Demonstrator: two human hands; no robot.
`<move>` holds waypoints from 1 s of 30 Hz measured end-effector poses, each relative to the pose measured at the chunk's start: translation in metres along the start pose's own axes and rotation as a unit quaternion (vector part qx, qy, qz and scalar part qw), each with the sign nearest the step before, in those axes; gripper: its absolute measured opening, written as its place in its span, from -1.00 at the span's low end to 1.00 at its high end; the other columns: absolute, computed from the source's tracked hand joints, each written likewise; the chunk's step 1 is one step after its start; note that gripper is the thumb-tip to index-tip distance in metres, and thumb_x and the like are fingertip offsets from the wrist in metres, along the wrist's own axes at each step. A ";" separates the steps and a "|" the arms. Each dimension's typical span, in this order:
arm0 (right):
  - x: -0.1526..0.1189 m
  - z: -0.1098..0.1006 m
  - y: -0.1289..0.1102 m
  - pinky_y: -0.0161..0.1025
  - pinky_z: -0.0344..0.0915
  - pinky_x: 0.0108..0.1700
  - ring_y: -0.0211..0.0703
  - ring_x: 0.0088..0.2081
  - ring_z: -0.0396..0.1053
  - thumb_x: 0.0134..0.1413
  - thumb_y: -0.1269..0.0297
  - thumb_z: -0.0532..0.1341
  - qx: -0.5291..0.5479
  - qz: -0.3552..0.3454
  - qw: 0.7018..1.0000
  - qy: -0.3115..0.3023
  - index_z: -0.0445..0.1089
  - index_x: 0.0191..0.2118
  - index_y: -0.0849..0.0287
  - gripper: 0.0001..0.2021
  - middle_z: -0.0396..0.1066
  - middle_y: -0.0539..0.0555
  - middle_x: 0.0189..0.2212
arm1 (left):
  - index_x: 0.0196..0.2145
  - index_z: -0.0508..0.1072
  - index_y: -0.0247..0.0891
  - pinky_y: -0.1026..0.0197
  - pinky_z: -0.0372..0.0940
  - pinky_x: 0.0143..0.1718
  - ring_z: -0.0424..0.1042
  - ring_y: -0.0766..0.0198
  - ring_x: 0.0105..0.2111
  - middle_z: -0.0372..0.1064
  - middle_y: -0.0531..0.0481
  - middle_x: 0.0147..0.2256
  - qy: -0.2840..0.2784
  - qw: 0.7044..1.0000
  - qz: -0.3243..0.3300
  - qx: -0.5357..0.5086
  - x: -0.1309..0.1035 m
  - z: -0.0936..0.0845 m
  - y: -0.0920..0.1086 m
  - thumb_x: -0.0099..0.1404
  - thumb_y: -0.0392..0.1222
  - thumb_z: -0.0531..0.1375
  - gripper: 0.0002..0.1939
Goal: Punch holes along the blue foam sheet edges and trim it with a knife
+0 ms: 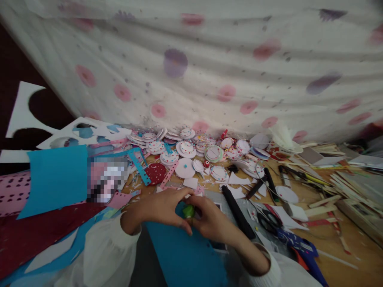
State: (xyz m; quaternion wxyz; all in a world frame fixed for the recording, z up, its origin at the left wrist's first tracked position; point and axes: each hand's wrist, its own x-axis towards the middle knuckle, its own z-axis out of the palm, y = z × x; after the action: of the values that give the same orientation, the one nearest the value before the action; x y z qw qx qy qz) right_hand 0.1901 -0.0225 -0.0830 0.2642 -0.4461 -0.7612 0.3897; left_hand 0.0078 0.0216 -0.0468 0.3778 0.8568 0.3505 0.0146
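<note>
small green object on blue paper — fingers of left hand and right hand clamped on it

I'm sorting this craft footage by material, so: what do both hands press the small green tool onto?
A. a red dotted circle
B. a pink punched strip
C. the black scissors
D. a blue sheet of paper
D: the left hand and right hand close around the green tool at the upper edge of the blue sheet.

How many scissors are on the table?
1 that I can make out: black-handled scissors lie on the table right of the right hand, near the blue glue gun. More may be hidden under the paper scraps.
</note>
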 end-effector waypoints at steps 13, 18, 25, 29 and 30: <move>-0.012 -0.019 -0.008 -0.24 0.27 -0.27 -0.14 -0.33 0.36 -0.13 0.22 0.42 -0.022 0.068 0.996 -0.048 0.47 -0.16 0.19 -0.65 0.45 0.06 -0.35 | -0.09 0.42 -0.17 0.23 0.19 -0.19 0.42 0.14 -0.16 0.47 0.03 -0.16 -0.011 0.999 -0.018 0.044 -0.026 -0.030 0.005 0.25 -0.19 0.16 -0.75; -0.011 -0.013 -0.005 -0.22 0.29 -0.23 -0.13 -0.30 0.37 -0.13 0.24 0.42 0.027 0.073 0.997 -0.015 0.45 -0.12 0.17 -0.62 0.45 0.05 -0.32 | -0.10 0.40 -0.14 0.24 0.19 -0.19 0.40 0.14 -0.16 0.45 0.04 -0.17 -0.010 0.999 -0.018 0.049 -0.024 -0.027 0.007 0.21 -0.21 0.16 -0.73; -0.007 -0.015 -0.004 -0.30 0.22 -0.31 -0.19 -0.33 0.33 -0.21 0.32 0.45 0.031 0.079 0.996 -0.039 0.42 -0.09 0.15 -0.54 0.43 -0.01 -0.34 | -0.14 0.38 -0.14 0.23 0.21 -0.17 0.40 0.14 -0.18 0.44 0.04 -0.14 -0.014 0.999 0.006 0.030 -0.022 -0.024 0.006 0.16 -0.25 0.15 -0.73; -0.007 -0.016 -0.004 -0.35 0.15 -0.37 -0.24 -0.38 0.28 -0.23 0.35 0.46 0.042 0.086 0.995 -0.042 0.43 -0.12 0.15 -0.56 0.39 -0.06 -0.41 | -0.09 0.37 -0.12 0.23 0.20 -0.12 0.37 0.12 -0.10 0.41 0.05 -0.07 -0.001 1.000 -0.017 0.021 -0.024 -0.027 0.007 0.16 -0.27 0.14 -0.67; -0.007 -0.016 -0.003 -0.35 0.15 -0.38 -0.24 -0.38 0.27 -0.23 0.34 0.45 0.045 0.088 0.994 -0.042 0.44 -0.12 0.15 -0.56 0.38 -0.06 -0.42 | -0.09 0.36 -0.13 0.23 0.20 -0.12 0.37 0.12 -0.10 0.41 0.05 -0.08 0.000 1.000 -0.018 0.023 -0.024 -0.027 0.007 0.15 -0.26 0.14 -0.68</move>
State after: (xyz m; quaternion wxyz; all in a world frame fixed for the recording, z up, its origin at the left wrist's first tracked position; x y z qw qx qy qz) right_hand 0.2037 -0.0237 -0.0716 0.2165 -0.4823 -0.7108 0.4639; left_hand -0.0140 0.0204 -0.0172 0.3583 0.8588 0.3661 -0.0005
